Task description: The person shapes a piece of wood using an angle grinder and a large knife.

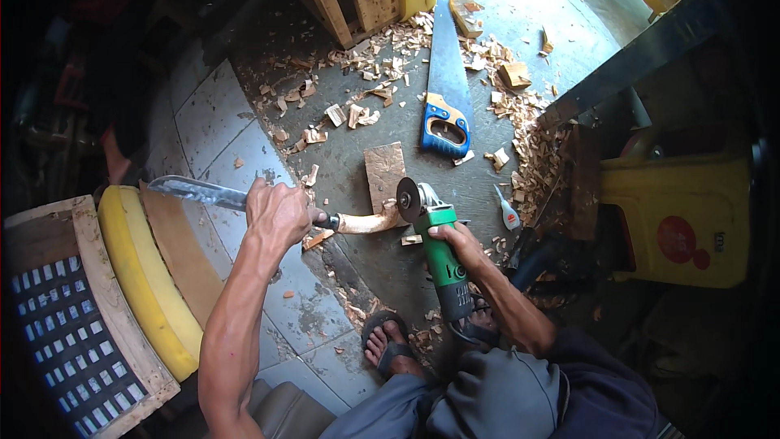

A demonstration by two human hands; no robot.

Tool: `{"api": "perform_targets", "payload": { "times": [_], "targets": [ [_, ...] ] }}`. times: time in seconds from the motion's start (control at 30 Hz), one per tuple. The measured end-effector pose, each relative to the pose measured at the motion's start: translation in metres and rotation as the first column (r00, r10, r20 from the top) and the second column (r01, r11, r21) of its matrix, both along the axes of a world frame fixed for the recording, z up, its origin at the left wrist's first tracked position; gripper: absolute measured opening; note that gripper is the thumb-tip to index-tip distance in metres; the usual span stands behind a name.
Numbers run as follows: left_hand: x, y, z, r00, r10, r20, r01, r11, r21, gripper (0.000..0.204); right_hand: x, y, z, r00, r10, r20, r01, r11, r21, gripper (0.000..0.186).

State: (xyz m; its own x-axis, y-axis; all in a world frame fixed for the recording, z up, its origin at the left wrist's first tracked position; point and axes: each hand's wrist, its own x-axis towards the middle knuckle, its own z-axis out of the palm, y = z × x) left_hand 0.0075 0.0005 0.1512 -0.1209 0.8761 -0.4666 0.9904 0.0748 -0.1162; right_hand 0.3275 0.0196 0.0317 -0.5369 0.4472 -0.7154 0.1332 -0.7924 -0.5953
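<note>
My left hand (pixel 278 210) is closed around a large knife (pixel 199 192), gripping its blade close to the handle. The blade points left, and the curved pale wooden handle (pixel 366 223) reaches right, past a dark collar. A green angle grinder (pixel 443 248) is in my right hand (pixel 460 245), its body wrapped by the fingers. The grinder's disc (pixel 409 199) stands at the free end of the wooden handle; whether they touch I cannot tell. Behind that end lies a flat wooden block (pixel 384 172) on the floor.
A handsaw (pixel 446 81) with a blue handle lies ahead among wood chips (pixel 524 142). A small white pointed bottle (pixel 506 210) is right of the grinder. Yellow plastic (pixel 682 219) stands at right; a wooden-framed crate (pixel 89 276) and yellow curved piece (pixel 150 276) are at left. My sandalled feet (pixel 388 341) are below.
</note>
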Motion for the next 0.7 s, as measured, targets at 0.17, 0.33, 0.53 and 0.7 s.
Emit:
{"api": "perform_targets", "payload": {
  "times": [0.17,0.33,0.53,0.7],
  "targets": [
    [-0.001,-0.015,-0.011,0.996,0.079,0.032,-0.079,0.997,0.008,0.045,-0.005,-0.006,-0.016,1.0,0.017,-0.001,-0.016,0.994,0.105,0.051],
    [0.0,-0.034,-0.013,0.987,0.154,0.043,-0.155,0.988,0.02,0.046,0.0,-0.004,-0.01,0.999,-0.036,-0.008,0.036,0.999,0.004,0.05],
    [0.006,-0.052,-0.017,0.97,0.237,0.059,-0.238,0.971,0.011,0.046,-0.002,-0.013,-0.011,0.996,-0.077,-0.046,0.077,0.997,-0.02,0.051],
    [0.01,-0.065,-0.024,0.95,0.289,0.117,-0.295,0.955,0.036,0.047,-0.007,-0.01,-0.013,1.0,-0.008,-0.023,0.009,0.999,0.039,0.049]
  ]
}}
